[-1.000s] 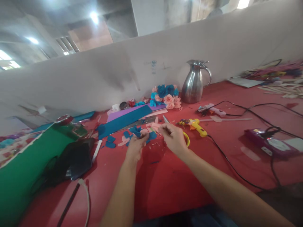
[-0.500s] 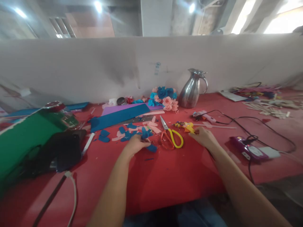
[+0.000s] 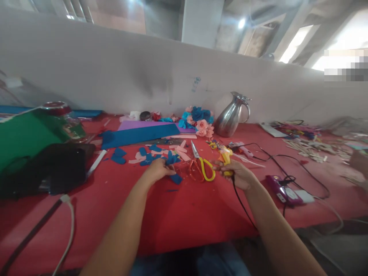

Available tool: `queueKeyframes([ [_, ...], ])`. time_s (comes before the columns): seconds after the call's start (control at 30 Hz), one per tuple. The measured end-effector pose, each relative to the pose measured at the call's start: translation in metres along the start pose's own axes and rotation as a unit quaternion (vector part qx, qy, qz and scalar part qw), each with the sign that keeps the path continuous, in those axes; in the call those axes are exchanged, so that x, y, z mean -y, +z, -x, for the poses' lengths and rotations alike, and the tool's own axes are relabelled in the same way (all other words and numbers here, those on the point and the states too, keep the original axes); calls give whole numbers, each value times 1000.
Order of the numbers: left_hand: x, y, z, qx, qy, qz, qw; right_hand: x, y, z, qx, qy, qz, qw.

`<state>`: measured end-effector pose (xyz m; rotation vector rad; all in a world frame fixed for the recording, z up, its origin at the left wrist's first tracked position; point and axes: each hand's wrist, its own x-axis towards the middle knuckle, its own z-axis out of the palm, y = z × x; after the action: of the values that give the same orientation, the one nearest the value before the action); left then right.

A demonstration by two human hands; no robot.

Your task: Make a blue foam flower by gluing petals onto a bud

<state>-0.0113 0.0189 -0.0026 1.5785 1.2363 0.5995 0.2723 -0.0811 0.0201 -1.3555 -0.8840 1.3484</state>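
My right hand (image 3: 237,173) is closed around the handle of a yellow glue gun (image 3: 225,155), whose black cord runs down toward the table's front edge. At the middle of the table, my left hand (image 3: 157,171) pinches a small blue paper flower (image 3: 171,158). A loose blue petal (image 3: 176,178) lies just below those fingers. Between my hands rest scissors (image 3: 202,165) with one yellow and one orange-red handle loop, blades pointing away. Blue and pink paper pieces (image 3: 140,156) are scattered behind my left hand.
A steel jug (image 3: 230,117) stands by the wall, beside pink and blue paper flowers (image 3: 198,120). A long blue strip (image 3: 140,135) lies over purple sheets. A pink glue gun (image 3: 244,149) and a purple power socket (image 3: 283,189) with cords are at right. Left is a black bag (image 3: 66,165).
My right hand has lifted the yellow glue gun off the table and drawn it toward me. My left hand keeps the blue flower. The view has tilted and shifted.
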Motion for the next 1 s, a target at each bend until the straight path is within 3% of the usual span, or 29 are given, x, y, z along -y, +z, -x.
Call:
queueKeyframes([
  [0.07, 0, 0, 0, 4, -2, 15, 1000, 2, 4, 5, 24, -8, -48, 999],
  [0.17, 1, 1, 0, -2, 2, 27, 1000, 0, 9, 11, 19, -47, -31, 998],
  [0.27, 3, 2, -1, -12, -11, 18, 1000, -6, 15, 17, 6, -106, 53, 993],
  [0.4, 3, 2, -1, -11, -14, -6, 1000, -15, 26, 29, 14, -125, 190, 974],
  [0.6, 1, 1, 0, -10, -6, -37, 999, -27, 40, 37, 57, -138, 370, 917],
  [0.77, 2, 2, -1, -7, 1, -69, 998, -24, 54, 38, 65, -178, 444, 876],
  [1.0, 4, 3, -2, 2, 5, -121, 993, -28, 59, 35, 64, -158, 468, 867],
])
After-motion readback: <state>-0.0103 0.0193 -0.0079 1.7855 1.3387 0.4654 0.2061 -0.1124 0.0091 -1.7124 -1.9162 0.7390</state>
